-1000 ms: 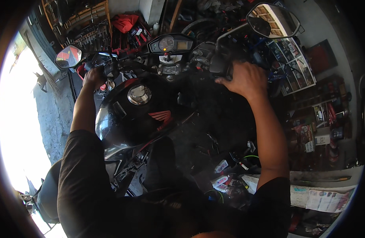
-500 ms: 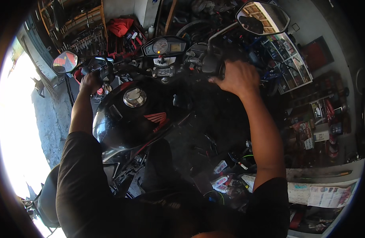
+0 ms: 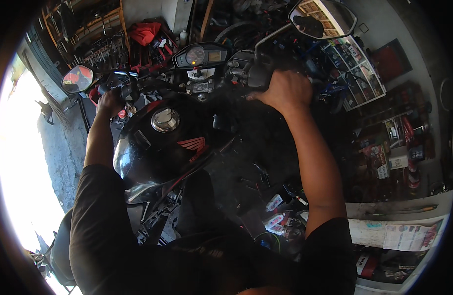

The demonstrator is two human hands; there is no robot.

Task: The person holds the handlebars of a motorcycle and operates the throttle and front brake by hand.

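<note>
A motorcycle with a black fuel tank (image 3: 155,142) stands under me, its silver filler cap (image 3: 165,120) closed. My left hand (image 3: 110,102) is closed round the left handlebar grip, with most of its fingers out of sight. On the other side, my right hand (image 3: 288,91) wraps the right handlebar grip, thumb pointing inward; the fingers' far side is hidden. Between the hands sits the instrument cluster (image 3: 203,55), with a small orange light lit. Mirrors rise on both sides, a left mirror (image 3: 77,79) and a right mirror (image 3: 323,18).
Tools hang on a rack (image 3: 101,37) at the far left, near a red cloth (image 3: 146,33). A glass display case (image 3: 357,73) leans at the right. Bottles and small packs (image 3: 274,221) lie low on the right, beside a pale bench (image 3: 369,233). Bright daylight enters from the left.
My right hand and forearm have shifted slightly left and inward, the hand still on its grip. My left hand keeps its hold. The whole view has moved a little.
</note>
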